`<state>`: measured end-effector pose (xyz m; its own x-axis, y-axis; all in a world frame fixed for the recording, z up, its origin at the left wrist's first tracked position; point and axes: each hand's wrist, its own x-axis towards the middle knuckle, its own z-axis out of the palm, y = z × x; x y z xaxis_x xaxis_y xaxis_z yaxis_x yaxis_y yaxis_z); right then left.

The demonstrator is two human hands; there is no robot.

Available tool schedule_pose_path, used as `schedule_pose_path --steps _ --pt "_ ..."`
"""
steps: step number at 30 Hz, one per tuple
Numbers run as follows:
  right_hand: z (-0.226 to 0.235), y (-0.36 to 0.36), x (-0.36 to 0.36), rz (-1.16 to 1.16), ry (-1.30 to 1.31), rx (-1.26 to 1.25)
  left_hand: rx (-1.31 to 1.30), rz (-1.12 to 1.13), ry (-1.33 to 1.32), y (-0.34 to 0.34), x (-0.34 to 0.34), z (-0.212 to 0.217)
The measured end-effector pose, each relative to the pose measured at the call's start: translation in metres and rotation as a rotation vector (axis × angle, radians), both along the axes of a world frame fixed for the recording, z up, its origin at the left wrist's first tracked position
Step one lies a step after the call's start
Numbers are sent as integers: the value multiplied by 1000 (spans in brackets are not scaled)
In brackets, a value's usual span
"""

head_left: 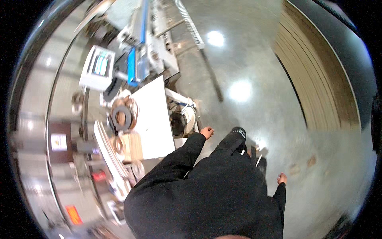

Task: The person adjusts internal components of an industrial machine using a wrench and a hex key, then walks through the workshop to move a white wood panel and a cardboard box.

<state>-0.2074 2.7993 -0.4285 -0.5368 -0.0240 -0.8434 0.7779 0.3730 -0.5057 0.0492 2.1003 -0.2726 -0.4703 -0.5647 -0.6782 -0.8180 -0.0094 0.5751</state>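
Observation:
My left hand (207, 132) hangs beside the corner of a white-topped table (157, 115), its fingers loosely bent and apart, with nothing seen in it. Out to the right, over the floor, my right hand (281, 178) hangs low with its fingers slightly bent and nothing visible in them. On the table, rolls of grey and brown strip (121, 117) lie piled, beside a small stack of tan boards (132, 146). Beneath the tabletop, near my left hand, are a black round thing and a white round thing (191, 119).
A machine with a blue rail (144, 24) and a lit control screen (100, 63) stands ahead on the left. A tall stack of brown sheets (314, 71) rises at the right. A long metal roller strip (190, 24) reaches over the grey concrete floor (254, 59).

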Motion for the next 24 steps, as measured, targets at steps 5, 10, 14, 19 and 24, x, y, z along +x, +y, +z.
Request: schedule_pose_path --steps 5,10,14,19,24 --pt "93 -137 -265 78 280 19 -70 195 24 24 -14 -12" --pt "130 -179 -415 378 775 -27 89 12 -239 50 -100 -81" --pt "131 -234 -360 335 485 -64 13 -369 -286 36 -131 -100" --pt "12 -199 -330 365 187 22 -146 -98 -125 -68 -261 -92" --pt "84 -232 -407 355 287 -109 -43 258 234 -114 -398 8"
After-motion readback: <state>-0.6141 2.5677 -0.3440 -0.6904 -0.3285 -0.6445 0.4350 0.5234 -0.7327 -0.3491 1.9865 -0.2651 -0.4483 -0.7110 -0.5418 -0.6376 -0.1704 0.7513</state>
